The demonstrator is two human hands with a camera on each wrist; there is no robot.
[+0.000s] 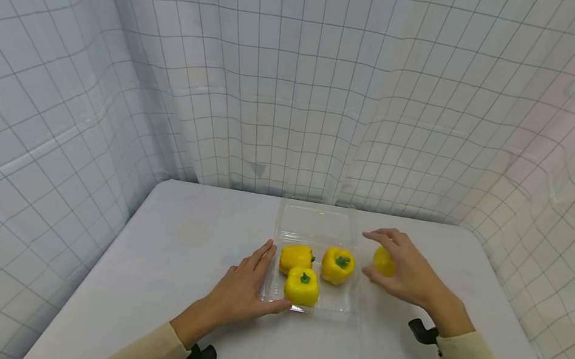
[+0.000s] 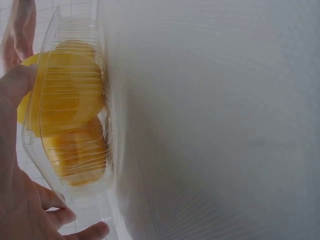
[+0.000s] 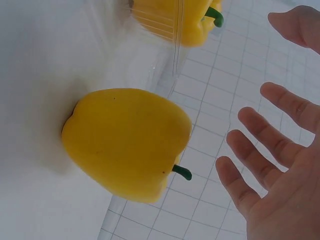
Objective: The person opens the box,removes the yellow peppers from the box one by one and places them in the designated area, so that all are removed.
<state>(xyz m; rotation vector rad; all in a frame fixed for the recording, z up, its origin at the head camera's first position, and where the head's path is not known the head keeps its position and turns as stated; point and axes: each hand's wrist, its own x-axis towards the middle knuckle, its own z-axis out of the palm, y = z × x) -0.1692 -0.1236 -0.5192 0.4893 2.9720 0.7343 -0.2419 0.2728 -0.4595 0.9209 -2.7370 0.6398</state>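
Observation:
A clear plastic clamshell box (image 1: 339, 302) lies with its lid (image 1: 317, 223) folded back. Inside are three yellow bell peppers: one at the back left (image 1: 295, 258), one at the front (image 1: 301, 289) and one at the right (image 1: 336, 267). My left hand (image 1: 238, 292) rests against the box, fingers along its left side and thumb at the front rim. To the right of the box, another yellow bell pepper (image 3: 125, 142) stands on the table, green stem up. Above it hovers my right hand (image 1: 409, 273), fingers spread and apart from the pepper in the right wrist view.
A white-covered table (image 1: 191, 233) carries the box near its back edge. White curtain walls (image 1: 299, 95) with a dark grid stand behind and at both sides. Dark wrist cameras (image 1: 423, 332) sit under both wrists.

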